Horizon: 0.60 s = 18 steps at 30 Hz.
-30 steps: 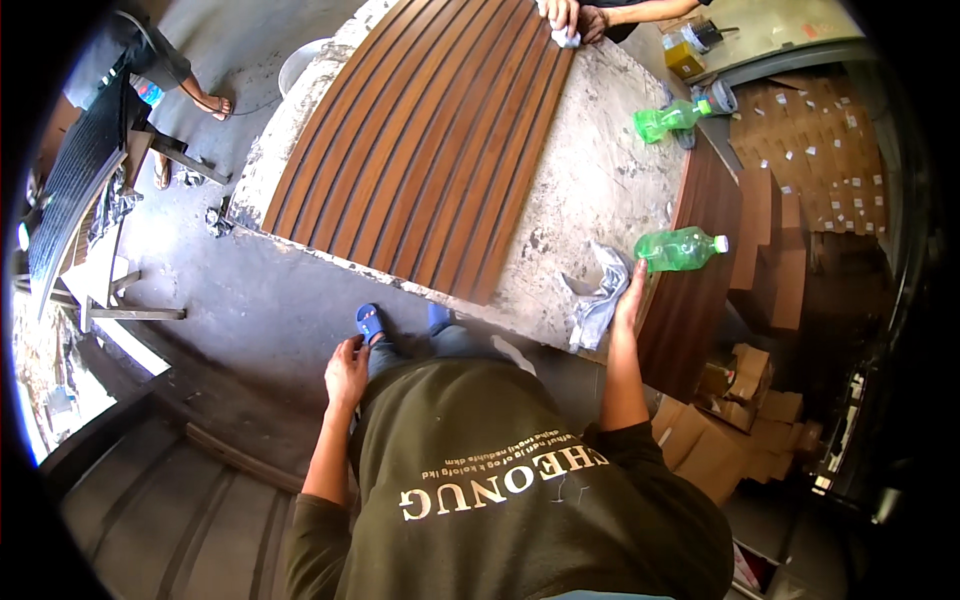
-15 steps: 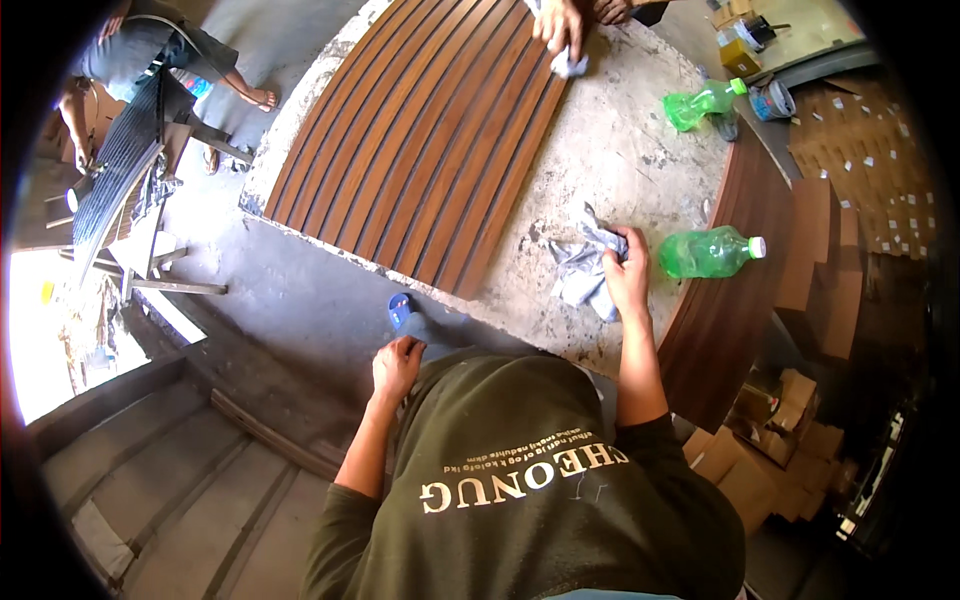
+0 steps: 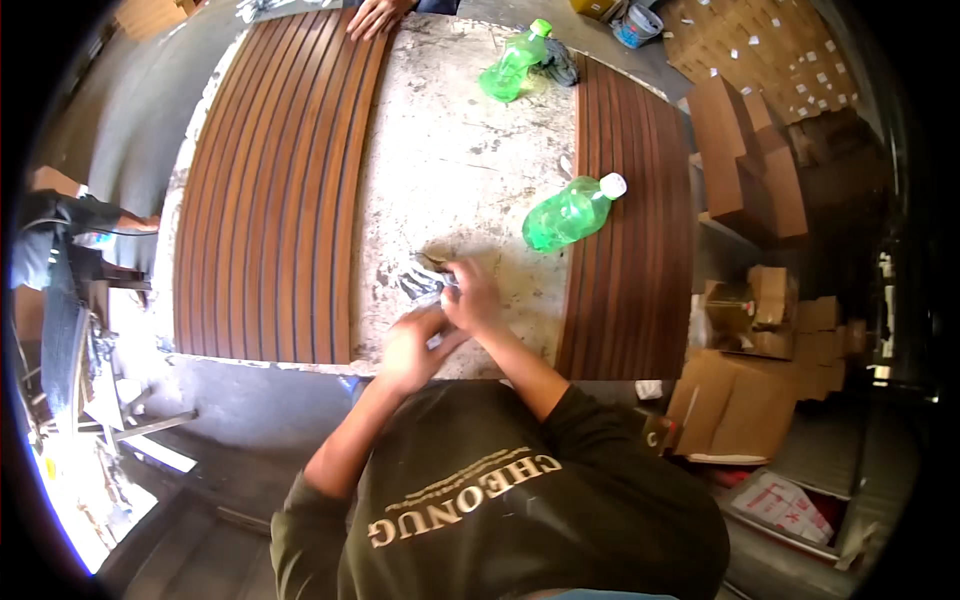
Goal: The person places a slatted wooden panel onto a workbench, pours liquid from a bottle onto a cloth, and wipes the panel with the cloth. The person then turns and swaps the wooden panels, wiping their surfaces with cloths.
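Note:
A crumpled grey-white rag is at the near part of the pale, stained tabletop. My right hand, smeared by motion, is closed on the rag's right side. Just below and left of it, my left hand comes up close to the right one, its fingers too blurred to read; a small white spot shows by them. To the left lies a brown slatted wood panel. A green bottle with a white cap rests tilted beyond my right hand, by a darker slatted panel.
At the far side stands another green bottle beside a dark crumpled cloth. A co-worker's hand lies on the left panel's far end. Cardboard boxes are stacked to the right; another person's arm shows at left.
My view has turned to the right. My left hand has come up from beside my body to my right hand at the rag. The co-worker's hand now lies on the panel's far end.

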Tool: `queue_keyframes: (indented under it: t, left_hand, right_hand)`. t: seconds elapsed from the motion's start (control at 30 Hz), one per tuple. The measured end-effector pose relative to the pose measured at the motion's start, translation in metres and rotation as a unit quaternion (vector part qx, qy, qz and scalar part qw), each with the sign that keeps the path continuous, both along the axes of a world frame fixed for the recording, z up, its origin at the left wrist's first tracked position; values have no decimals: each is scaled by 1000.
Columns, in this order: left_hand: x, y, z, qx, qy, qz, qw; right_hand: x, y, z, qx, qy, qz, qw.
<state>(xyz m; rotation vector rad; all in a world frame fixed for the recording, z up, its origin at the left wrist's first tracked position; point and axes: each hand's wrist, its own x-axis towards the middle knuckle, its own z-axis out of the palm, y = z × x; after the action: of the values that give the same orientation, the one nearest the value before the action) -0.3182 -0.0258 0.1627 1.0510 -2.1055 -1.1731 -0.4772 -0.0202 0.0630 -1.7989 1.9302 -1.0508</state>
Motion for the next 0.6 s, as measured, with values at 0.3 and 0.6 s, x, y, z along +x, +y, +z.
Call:
queue_keyframes:
  t: [0.3,0.6]
  left_hand:
    - [-218,-37,-2,-37,-32,27,998]
    - [-222,-47,-40,-50,59,80,994]
  right_hand:
    - [-12,4,14,-35,7,-22,999]
    - [-1,-1,27,-21,10,6,1000]
